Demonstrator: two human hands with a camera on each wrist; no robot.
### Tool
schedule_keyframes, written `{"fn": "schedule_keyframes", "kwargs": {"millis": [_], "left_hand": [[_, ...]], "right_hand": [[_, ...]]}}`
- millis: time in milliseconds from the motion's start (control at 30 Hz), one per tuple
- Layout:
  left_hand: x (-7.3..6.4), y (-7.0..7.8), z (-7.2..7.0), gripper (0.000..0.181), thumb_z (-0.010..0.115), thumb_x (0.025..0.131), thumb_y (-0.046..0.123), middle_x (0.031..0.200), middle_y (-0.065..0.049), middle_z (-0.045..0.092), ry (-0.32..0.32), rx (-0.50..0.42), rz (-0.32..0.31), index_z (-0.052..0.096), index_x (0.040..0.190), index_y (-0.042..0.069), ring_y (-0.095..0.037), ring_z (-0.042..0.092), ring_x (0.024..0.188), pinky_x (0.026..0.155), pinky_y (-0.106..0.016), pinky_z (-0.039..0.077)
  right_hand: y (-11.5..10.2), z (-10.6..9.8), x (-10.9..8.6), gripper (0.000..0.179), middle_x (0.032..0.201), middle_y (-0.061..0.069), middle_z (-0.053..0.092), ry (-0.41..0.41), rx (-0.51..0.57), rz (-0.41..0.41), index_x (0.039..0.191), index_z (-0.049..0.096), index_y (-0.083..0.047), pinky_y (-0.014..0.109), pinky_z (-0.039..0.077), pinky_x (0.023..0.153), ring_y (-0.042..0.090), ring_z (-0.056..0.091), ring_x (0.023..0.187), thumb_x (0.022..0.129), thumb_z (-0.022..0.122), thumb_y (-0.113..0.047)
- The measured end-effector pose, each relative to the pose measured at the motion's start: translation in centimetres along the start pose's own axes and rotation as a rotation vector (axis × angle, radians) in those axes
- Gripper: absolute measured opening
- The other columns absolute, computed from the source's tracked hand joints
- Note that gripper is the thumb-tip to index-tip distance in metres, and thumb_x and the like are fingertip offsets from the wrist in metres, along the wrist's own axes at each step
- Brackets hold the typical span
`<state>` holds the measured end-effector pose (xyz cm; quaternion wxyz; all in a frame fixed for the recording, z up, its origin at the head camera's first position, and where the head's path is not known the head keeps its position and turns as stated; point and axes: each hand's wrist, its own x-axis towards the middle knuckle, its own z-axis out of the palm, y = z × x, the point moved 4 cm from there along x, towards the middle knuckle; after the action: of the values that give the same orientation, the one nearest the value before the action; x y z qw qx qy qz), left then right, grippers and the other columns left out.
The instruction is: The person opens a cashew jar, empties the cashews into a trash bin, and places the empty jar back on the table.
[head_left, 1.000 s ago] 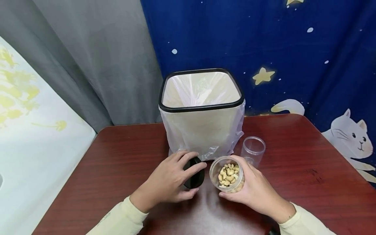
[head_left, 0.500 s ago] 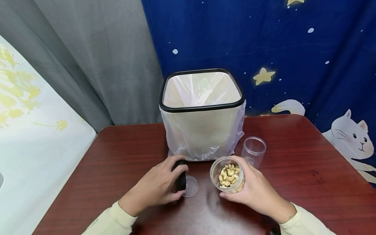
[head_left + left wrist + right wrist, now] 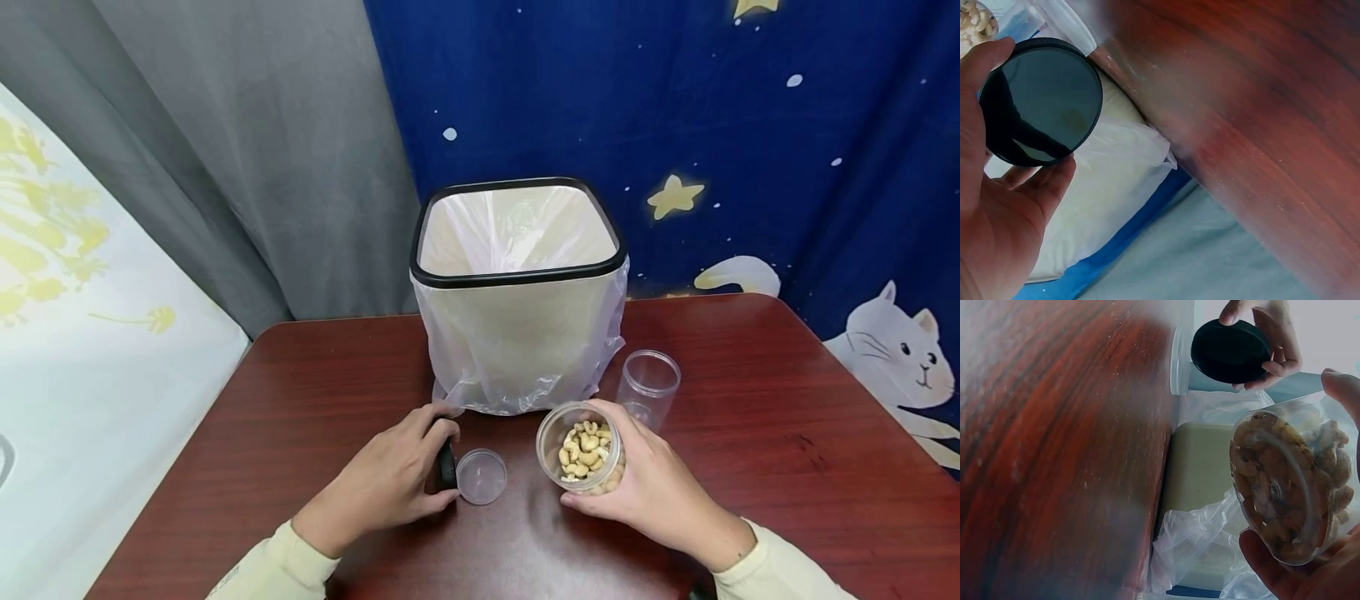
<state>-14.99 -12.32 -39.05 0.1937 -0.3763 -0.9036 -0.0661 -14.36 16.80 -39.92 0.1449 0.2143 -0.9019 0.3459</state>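
Observation:
In the head view my left hand point(image 3: 386, 479) grips a round black jar lid point(image 3: 447, 465) by its edge, the lid standing on its side. Its broad flat face point(image 3: 1054, 103) fills much of the left wrist view, thumb on one edge and fingers on the opposite one. Just right of it, a small clear plastic disc point(image 3: 482, 477) lies on the table. My right hand point(image 3: 652, 479) wraps round a clear jar point(image 3: 550, 446) partly filled with cashews point(image 3: 583, 448). The jar's uncovered mouth tilts toward the head camera; in the right wrist view its base point(image 3: 1275, 487) shows.
A bin point(image 3: 517, 333) with a black rim and a whitish plastic liner stands behind both hands. Behind my right hand there is a second clear jar point(image 3: 649, 387), with no lid on. The reddish-brown table point(image 3: 780, 433) ends at curtains along the back.
My left hand has moved left with the black lid and turned it on edge, uncovering the clear disc on the table. The right hand and its jar have stayed nearly still.

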Motion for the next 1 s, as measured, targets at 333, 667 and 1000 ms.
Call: {"fn": "schedule_keyframes", "kwargs": {"millis": [333, 667, 1000], "left_hand": [[-0.9, -0.3, 0.3, 0.063, 0.088, 0.065, 0.046, 0.123, -0.003, 0.054, -0.096, -0.041, -0.086, 0.051, 0.106, 0.015, -0.010, 0.059, 0.084, 0.075, -0.028, 0.053], [-1.2, -0.2, -0.5, 0.064, 0.088, 0.063, 0.046, 0.111, 0.003, 0.057, -0.159, 0.037, -0.083, 0.056, 0.111, 0.017, -0.015, 0.061, 0.095, 0.085, -0.038, 0.053], [-1.6, -0.4, -0.9, 0.068, 0.084, 0.066, 0.054, 0.117, 0.003, 0.061, -0.143, 0.132, -0.078, 0.059, 0.119, 0.021, -0.016, 0.058, 0.109, 0.083, -0.038, 0.046]], "right_hand": [[-0.1, 0.0, 0.0, 0.095, 0.118, -0.009, 0.063, -0.004, 0.016, -0.008, 0.137, 0.049, -0.026, 0.035, 0.054, 0.086, 0.006, 0.060, 0.104, 0.058, 0.093, -0.051], [-0.1, 0.0, -0.1, 0.094, 0.118, -0.010, 0.063, -0.004, 0.018, -0.008, 0.137, 0.049, -0.027, 0.034, 0.054, 0.085, 0.006, 0.059, 0.103, 0.058, 0.092, -0.052], [-0.1, -0.1, -0.1, 0.095, 0.119, -0.010, 0.063, -0.006, 0.017, -0.008, 0.138, 0.048, -0.026, 0.035, 0.054, 0.086, 0.006, 0.060, 0.104, 0.058, 0.093, -0.052]]}}
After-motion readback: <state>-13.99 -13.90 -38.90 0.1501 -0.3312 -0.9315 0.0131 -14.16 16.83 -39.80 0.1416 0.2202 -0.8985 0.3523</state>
